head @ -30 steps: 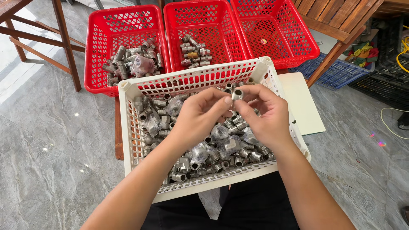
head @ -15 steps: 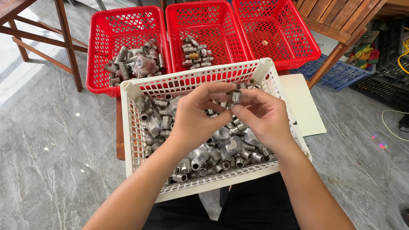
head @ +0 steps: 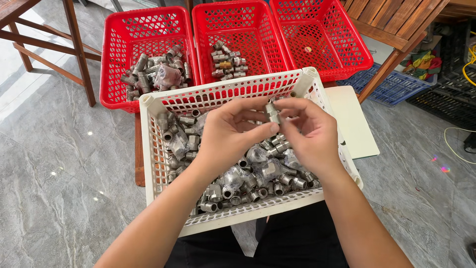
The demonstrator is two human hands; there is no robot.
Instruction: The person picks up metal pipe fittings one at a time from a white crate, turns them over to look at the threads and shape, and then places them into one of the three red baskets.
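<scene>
— What was in the person's hands when the shot was taken?

— A small, silvery threaded metal fitting (head: 271, 113), pinched from both sides above the white slotted plastic basket (head: 148, 149). The left hand (head: 230, 134) gripped it with thumb and curled fingers; the right hand (head: 310, 131) pressed its fingertips on the other end.

— And around them?

— The white basket was heaped with dull grey fittings (head: 238, 173), some in clear bags. Beyond it stood three red lattice baskets: the left one (head: 114, 59) held a pile of fittings, the middle one (head: 238, 34) a small cluster, the right one (head: 342, 44) nearly bare. Grey marbled floor (head: 59, 164) lay beneath.
</scene>
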